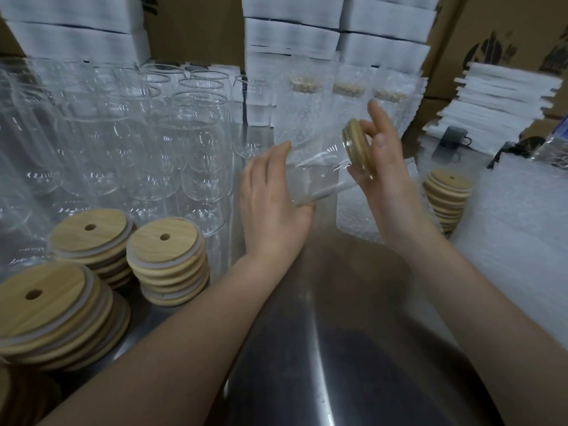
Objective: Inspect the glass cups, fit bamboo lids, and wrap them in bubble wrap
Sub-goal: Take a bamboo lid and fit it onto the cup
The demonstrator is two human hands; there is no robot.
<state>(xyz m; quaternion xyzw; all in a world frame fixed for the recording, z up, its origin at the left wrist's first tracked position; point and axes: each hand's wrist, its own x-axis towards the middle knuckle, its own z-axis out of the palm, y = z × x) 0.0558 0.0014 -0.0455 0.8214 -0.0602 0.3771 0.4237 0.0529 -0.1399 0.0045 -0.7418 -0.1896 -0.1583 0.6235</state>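
Glass cup (319,176): held on its side in the air above the table, between both hands, with the base to the left and the mouth to the right.
Bamboo lid (358,146): seated on the cup's mouth, seen nearly edge-on and tilted up and away.
Left hand (273,198): grips the base end of the cup, fingers laid over the glass and thumb beneath it — a closed hold.
Right hand (387,173): pinches the lid, thumb on its outer face and lower fingers curled under the rim, with the index finger lifted free.
Steel table (307,348): bare metal runs from the near edge to below the hands.
Bare glasses (172,142): a crowd of upright, lidless glasses fills the left rear of the table.
Lid stacks (167,259): three piles at near left, each top lid showing a round hole.
Leaning stack (447,195): more lids, just right of the right wrist.
Wrapped cups (304,109): three stand upright in bubble wrap behind the held cup, their lids showing through the wrap.
Bubble wrap sheet (356,216): lies flat on the table beneath the right hand.
Bubble wrap pile (522,229): heaped at far right.
Backdrop: white foam sheets (498,96) and cardboard boxes (507,26) — a dark mug (455,139) sits between them on the table.
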